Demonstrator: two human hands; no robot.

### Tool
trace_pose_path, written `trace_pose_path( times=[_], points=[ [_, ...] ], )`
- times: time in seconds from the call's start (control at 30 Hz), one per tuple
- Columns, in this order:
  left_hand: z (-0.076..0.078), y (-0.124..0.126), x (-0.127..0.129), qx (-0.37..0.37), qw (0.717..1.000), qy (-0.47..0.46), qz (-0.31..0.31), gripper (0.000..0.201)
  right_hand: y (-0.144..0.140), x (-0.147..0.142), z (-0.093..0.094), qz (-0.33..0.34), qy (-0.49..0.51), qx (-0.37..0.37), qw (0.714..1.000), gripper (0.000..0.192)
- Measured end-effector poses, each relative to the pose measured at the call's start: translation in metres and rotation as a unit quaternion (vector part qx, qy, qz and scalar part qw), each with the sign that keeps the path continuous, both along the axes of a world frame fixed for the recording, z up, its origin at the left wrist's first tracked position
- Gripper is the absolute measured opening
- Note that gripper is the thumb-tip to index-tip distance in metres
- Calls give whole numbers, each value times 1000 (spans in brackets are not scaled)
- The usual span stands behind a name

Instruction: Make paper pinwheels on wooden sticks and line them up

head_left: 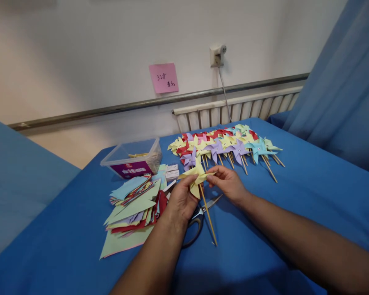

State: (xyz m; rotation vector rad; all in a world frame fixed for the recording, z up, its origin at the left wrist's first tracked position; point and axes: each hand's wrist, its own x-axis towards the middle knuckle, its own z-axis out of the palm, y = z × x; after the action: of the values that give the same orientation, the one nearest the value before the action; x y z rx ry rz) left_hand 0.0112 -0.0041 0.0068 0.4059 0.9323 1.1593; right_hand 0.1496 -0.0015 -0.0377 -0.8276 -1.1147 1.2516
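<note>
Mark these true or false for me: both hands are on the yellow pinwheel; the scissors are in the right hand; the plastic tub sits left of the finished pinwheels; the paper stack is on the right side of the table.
1. Both the left hand and right hand hold the yellow pinwheel. True.
2. The scissors are in the right hand. False: they lie on the blue cloth under the hands.
3. The plastic tub sits left of the finished pinwheels. True.
4. The paper stack is on the right. False: it lies left of the hands.

Scissors [199, 217] lie mid-table [295, 196]. Left of the scissors sits the paper stack [132, 209]; behind that, the plastic box [132, 157]. Behind the scissors, finished pinwheels [224, 147] spread in rows. Just above them, both hands hold one pinwheel [197, 178].
</note>
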Motion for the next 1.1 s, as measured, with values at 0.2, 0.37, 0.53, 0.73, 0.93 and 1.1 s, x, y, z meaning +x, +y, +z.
trace_pose_path(
  times=[0.2, 0.37, 0.53, 0.73, 0.93, 1.1],
  points=[
    [2, -2, 1, -5, 1000, 16, -9, 12, 0, 2, 0, -4, 42, -37, 998, 29],
    [4, -4, 2, 5, 999, 22, -22, 11, 1, 5, -2, -7, 89, -87, 992, 33],
    [0, -5, 3, 54, 994, 77, -56, 24, 0, 11, 5, 8, 95, -146, 985, 43],
    [-10, -8, 9, 89, 983, 119, -110, 29, -3, 11, 11, 107, 60, -138, 983, 35],
    [-7, -11, 10, 69, 986, 96, -116, 24, -1, 14, 8, 123, 70, -165, 976, 35],
    [3, -10, 4, 30, 993, 15, -112, 17, 0, 15, 8, 109, 101, -157, 976, 30]
  ],
)
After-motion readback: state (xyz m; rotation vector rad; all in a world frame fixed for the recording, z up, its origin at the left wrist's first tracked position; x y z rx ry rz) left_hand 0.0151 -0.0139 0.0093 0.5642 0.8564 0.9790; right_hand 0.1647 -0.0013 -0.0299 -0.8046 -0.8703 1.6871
